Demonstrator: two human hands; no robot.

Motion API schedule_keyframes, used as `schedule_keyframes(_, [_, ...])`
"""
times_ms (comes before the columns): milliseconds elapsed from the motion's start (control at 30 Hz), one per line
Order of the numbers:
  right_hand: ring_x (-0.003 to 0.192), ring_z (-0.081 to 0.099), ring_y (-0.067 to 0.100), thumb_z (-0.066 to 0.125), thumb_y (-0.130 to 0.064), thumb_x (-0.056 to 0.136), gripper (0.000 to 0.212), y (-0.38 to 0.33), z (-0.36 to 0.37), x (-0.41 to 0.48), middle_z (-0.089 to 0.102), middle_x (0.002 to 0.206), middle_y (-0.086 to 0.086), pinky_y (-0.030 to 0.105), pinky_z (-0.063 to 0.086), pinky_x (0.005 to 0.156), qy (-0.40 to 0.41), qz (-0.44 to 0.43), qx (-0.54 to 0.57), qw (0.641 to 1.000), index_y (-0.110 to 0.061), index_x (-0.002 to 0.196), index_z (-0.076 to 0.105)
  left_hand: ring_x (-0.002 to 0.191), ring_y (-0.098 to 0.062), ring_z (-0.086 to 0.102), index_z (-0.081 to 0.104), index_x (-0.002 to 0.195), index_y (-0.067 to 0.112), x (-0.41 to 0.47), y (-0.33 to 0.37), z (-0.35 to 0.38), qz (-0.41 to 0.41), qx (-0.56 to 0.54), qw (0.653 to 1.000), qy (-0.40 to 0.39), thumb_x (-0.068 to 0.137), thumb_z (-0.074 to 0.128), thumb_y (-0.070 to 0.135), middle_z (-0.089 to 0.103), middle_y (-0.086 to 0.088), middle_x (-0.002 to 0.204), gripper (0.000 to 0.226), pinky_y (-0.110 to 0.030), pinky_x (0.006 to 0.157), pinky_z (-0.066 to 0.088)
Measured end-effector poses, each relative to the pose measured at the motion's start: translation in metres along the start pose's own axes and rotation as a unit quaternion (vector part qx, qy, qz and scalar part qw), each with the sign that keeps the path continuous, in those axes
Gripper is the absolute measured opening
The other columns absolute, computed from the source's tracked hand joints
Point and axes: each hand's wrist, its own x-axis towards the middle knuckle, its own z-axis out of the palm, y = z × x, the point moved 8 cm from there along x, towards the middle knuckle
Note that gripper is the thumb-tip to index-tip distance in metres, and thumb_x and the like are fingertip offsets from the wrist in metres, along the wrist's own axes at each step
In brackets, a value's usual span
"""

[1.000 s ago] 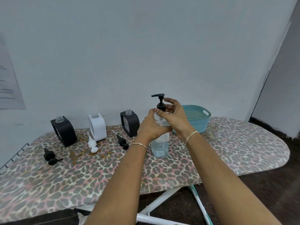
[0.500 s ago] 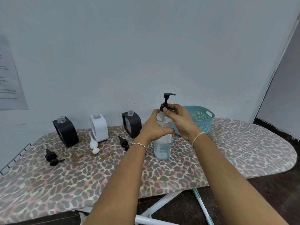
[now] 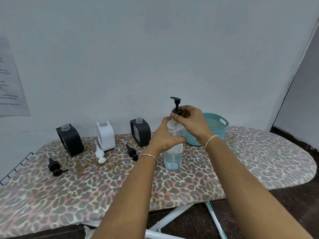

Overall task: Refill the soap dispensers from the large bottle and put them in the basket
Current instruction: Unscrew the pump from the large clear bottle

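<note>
The tall clear plastic bottle is standing straight up on the leopard-print ironing board, just in front of the round teal plastic basket. Its long side is running up and down. Its black pump top is pointing its spout left. The left hand is wrapping round the bottle's shoulder. The right hand, right above, is pinching the pump's collar with curled fingers, probably to twist it off. The nearest open black square dispenser is standing to the left.

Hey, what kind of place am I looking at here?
Likely an indoor room, maybe a home or makeshift workspace: a leopard-print ironing board serves as table, against a plain white wall with a printed sheet.
</note>
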Motion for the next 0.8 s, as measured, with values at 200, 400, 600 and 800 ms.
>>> schedule_keyframes(200, [0.089,0.064,0.008,0.063,-0.011,0.091,0.023,-0.022,-0.004,0.001,0.068,0.099,0.005,0.012,0.049,0.08,-0.06,-0.024,-0.017,0.998,-0.005,0.114,0.063,0.096,-0.012,0.065,0.033,0.12,0.045,-0.001,0.003,0.003,0.001,-0.016,1.0,-0.012,0.047,0.076,0.042,0.065,0.011,0.104,0.085,-0.039,0.092,0.053])
schedule_keyframes(400, [0.097,0.067,0.019,0.055,-0.014,0.097,0.027,-0.05,-0.015,0.011,0.063,0.108,0.009,0.033,0.055,0.09,-0.065,-0.037,0.026,0.997,-0.008,0.123,0.055,0.101,-0.014,0.063,0.033,0.125,0.043,-0.003,0.004,0.002,0.0,-0.022,1.0,-0.006,0.042,0.077,0.045,0.063,0.009,0.111,0.094,-0.039,0.097,0.05])
schedule_keyframes(600, [0.088,0.064,0.014,0.048,-0.016,0.1,0.034,-0.089,-0.039,0.021,0.059,0.103,0.004,0.032,0.057,0.085,0.003,-0.078,0.058,0.995,-0.003,0.131,0.049,0.105,-0.017,0.062,0.03,0.133,0.04,-0.002,0.005,0.003,-0.005,-0.021,1.0,-0.011,0.038,0.077,0.047,0.061,0.004,0.117,0.106,-0.039,0.099,0.049])
schedule_keyframes(800, [0.084,0.06,0.014,0.043,-0.017,0.102,0.023,-0.118,-0.082,0.027,0.057,0.098,0.003,0.033,0.057,0.082,0.106,-0.118,0.102,0.982,-0.005,0.12,0.051,0.103,-0.016,0.063,0.032,0.134,0.035,-0.002,0.006,0.004,0.004,-0.031,0.999,-0.015,0.037,0.077,0.047,0.063,0.006,0.114,0.108,-0.039,0.098,0.05])
